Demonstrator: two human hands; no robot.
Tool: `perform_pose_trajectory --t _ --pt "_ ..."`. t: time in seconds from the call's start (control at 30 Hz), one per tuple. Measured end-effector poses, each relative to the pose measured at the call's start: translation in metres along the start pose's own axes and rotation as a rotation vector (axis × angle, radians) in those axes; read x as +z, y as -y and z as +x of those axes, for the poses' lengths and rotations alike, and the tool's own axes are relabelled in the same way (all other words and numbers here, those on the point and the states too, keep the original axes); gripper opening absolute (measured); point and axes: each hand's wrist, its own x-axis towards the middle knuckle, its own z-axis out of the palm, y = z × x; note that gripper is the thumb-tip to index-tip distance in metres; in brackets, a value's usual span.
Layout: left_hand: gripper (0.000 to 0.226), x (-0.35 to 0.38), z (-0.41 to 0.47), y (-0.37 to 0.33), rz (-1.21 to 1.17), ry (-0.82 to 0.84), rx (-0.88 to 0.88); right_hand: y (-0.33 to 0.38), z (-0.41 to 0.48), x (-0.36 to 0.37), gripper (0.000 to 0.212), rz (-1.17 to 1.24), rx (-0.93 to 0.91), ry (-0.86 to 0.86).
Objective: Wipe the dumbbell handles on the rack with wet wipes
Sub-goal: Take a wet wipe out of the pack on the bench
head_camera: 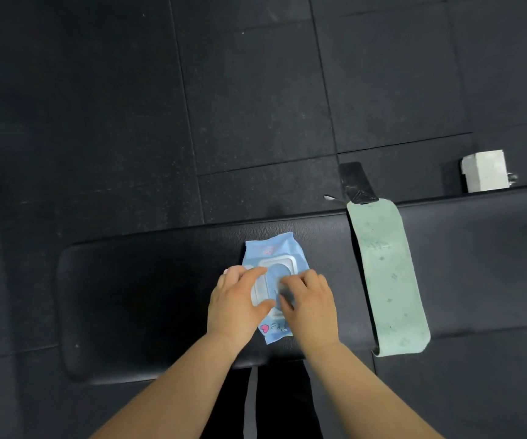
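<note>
Blue wipes pack [275,250] beneath both hands [236,304].

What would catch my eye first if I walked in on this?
The light blue wet wipes pack, bright on the black padded bench at centre, with the left hand and right hand on its white lid. Next, a pale green band draped across the bench to the right of it.

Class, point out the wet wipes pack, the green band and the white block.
wet wipes pack [271,248], head view, upper blue wrapper.
green band [385,274], head view, middle of strip.
white block [484,171], head view, front face.
</note>
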Motion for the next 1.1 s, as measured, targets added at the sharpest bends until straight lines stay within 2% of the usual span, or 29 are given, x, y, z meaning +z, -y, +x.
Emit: perform_pose_trajectory --t 0.1,0.4,0.5,0.6,0.7,0.8,0.83,0.87,0.97,1.1 --pt "0.057 0.006 -0.001 0.001 0.043 -0.037 0.013 -0.005 -0.001 0.003 0.007 0.079 -0.014 -0.042" --pt "0.052 0.015 0.001 0.005 0.002 -0.123 0.030 -0.012 -0.011 0.006 0.002 0.134 -0.040 -0.061" --pt "0.053 0.018 0.003 0.004 0.060 -0.149 0.034 -0.015 -0.016 0.008 0.020 0.212 -0.028 -0.063" --pt "0.055 0.020 0.004 0.003 0.089 -0.174 0.031 -0.012 -0.012 -0.003 0.038 0.349 0.043 0.012" --pt "0.057 0.022 0.002 0.003 0.092 -0.186 0.036 -0.007 -0.001 -0.014 0.034 0.400 0.113 0.029" --pt "0.057 0.023 0.003 0.006 0.076 -0.202 0.054 -0.002 0.016 -0.011 0.021 0.194 0.088 0.182" --pt "0.056 0.023 0.003 0.006 0.076 -0.203 0.060 0.002 0.020 -0.011 0.018 0.075 0.098 0.202" --pt "0.056 0.023 0.002 0.007 0.083 -0.203 0.067 0.004 0.022 -0.010 0.016 -0.055 0.069 0.147" --pt "0.055 0.025 0.003 0.010 0.042 -0.243 0.091 0.015 0.020 -0.007 0.036 -0.267 -0.004 0.094" --pt "0.049 0.031 0.006 0.020 0.074 -0.357 0.177 0.017 0.016 -0.005 0.040 -0.325 -0.030 0.142"
